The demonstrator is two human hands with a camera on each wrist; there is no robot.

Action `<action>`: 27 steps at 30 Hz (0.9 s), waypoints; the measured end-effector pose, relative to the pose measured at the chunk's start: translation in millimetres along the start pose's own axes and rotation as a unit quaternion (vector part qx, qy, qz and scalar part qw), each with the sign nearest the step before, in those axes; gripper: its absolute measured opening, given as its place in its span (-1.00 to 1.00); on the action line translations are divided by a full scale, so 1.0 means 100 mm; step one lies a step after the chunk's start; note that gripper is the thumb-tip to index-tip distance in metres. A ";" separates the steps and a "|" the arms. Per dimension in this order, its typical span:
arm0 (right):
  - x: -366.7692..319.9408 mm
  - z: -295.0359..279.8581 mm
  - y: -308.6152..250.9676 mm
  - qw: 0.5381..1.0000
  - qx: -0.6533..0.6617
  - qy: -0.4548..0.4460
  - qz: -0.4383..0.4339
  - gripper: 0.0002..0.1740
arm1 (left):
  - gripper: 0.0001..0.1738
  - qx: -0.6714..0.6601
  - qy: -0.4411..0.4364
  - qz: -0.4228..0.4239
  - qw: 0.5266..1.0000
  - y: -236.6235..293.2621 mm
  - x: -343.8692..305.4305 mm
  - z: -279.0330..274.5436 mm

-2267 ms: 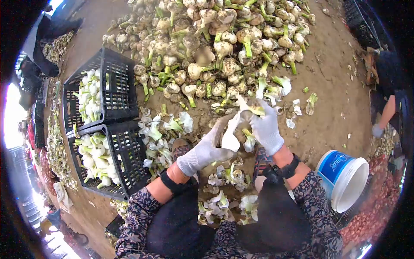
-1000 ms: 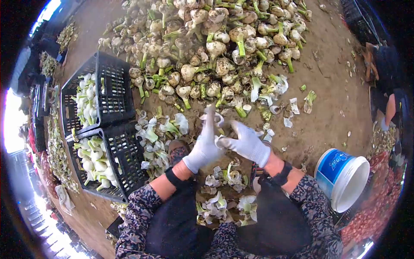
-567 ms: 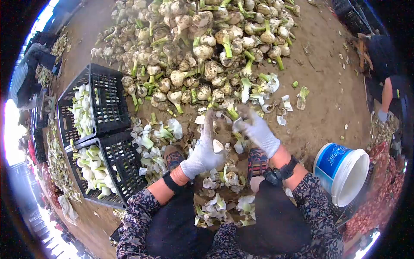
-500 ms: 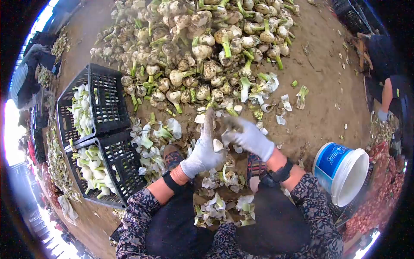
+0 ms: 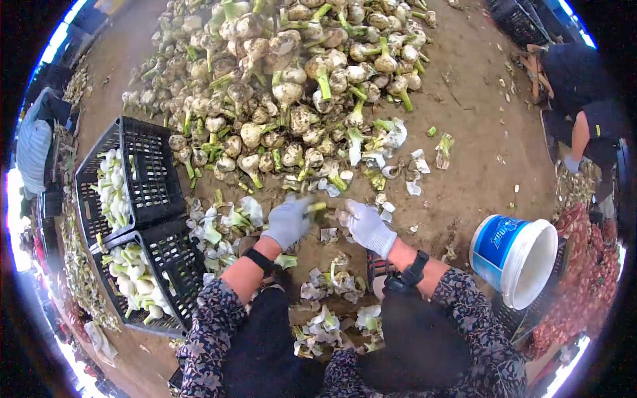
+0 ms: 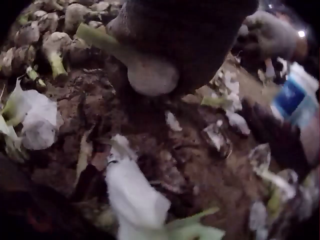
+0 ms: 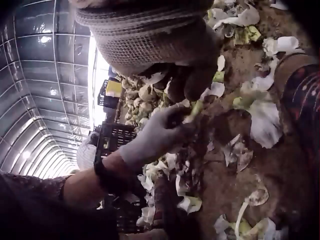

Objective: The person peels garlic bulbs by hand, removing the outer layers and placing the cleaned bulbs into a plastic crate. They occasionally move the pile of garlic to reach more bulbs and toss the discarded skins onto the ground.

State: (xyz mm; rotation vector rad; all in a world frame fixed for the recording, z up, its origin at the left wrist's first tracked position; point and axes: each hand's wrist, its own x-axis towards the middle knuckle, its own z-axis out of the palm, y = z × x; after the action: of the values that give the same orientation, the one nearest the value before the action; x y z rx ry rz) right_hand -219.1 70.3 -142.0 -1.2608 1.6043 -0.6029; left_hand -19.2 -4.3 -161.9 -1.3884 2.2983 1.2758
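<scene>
In the left wrist view a garlic bulb [image 6: 152,77] with a green stem [image 6: 97,39] shows beneath my left hand, which grips it. The head view has my gloved left hand [image 5: 289,221] blurred, with the stem pointing right toward my right hand. My gloved right hand [image 5: 366,229] is close by, fingertips just right of the stem's end. In the right wrist view the right hand's fingers [image 7: 186,82] bend downward, and I cannot tell whether they hold anything. A pale piece of peel with a green leaf [image 5: 286,261] lies below the left hand.
A big heap of unpeeled garlic [image 5: 279,79] lies ahead. Two black crates [image 5: 154,166] with white garlic stand at left. Peelings [image 5: 342,282] litter the ground between my feet. A white and blue bucket [image 5: 514,259] is at right. Another person [image 5: 580,113] sits at far right.
The white, stripped bulb between my hands 2.3 s ago is no longer there. My left hand, fingers pointing up half a second ago, now grips a stemmed garlic bulb. The head view has shifted.
</scene>
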 end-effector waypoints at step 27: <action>0.45 -0.37 -1.23 0.947 -0.028 -0.319 -0.036 -0.54 | -0.26 -0.144 0.182 0.031 0.972 0.27 -0.96 -0.67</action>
State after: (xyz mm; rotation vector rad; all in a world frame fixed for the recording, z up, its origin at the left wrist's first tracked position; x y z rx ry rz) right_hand -197.4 -19.8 -42.8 -1.3795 1.0411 -0.1558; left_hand 30.7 13.7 -54.4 -1.7912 2.4754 1.5345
